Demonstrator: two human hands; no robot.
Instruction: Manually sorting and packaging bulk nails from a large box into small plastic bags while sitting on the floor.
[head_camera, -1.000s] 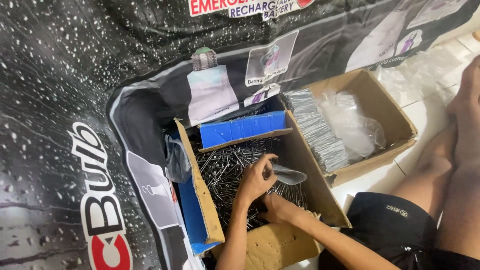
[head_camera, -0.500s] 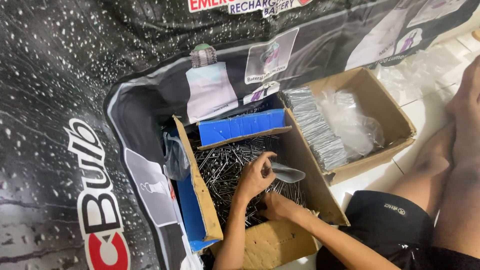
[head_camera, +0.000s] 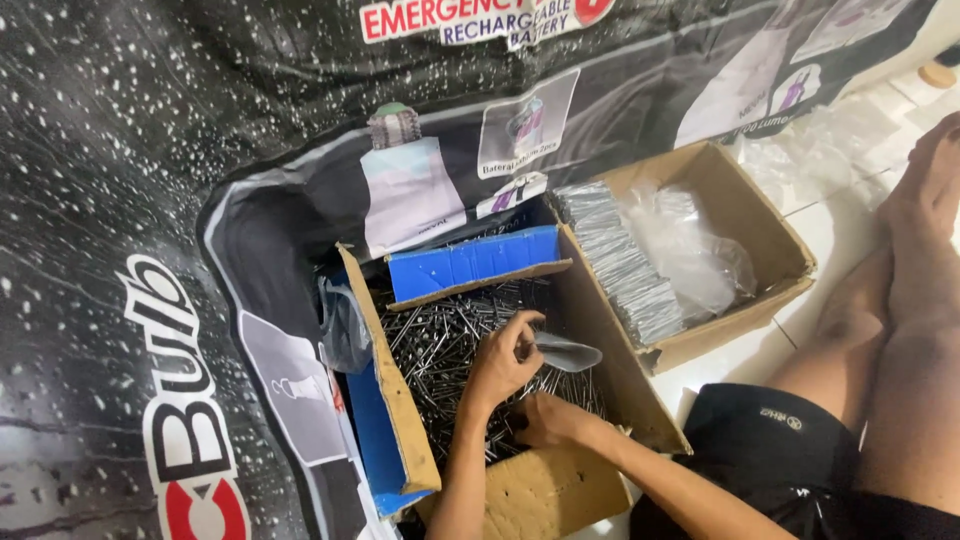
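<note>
The person sits on the floor, both hands down in an open blue-sided carton (head_camera: 372, 420) full of loose dark nails (head_camera: 445, 340). The left hand (head_camera: 500, 365) is curled over the heap near the carton's middle, thumb and fingertips pinched on a flat grey bundle (head_camera: 565, 350) that sticks out toward three o'clock. The right hand (head_camera: 550, 420) lies just below it, at about five o'clock, fingers bent down among the nails; I cannot tell whether it grips any.

The nails look stiff, thin and sharp-ended, light one by one but heavy as a mass, and they probably slide and tangle against each other. Taking a small bunch by the shanks, points all one way, seems the safest hold. The grey bundle looks rigid enough to hold at one end.

At two o'clock a second brown box (head_camera: 745, 215) holds a row of packed silvery strips (head_camera: 615, 260) beside crumpled clear plastic (head_camera: 690, 250).
</note>
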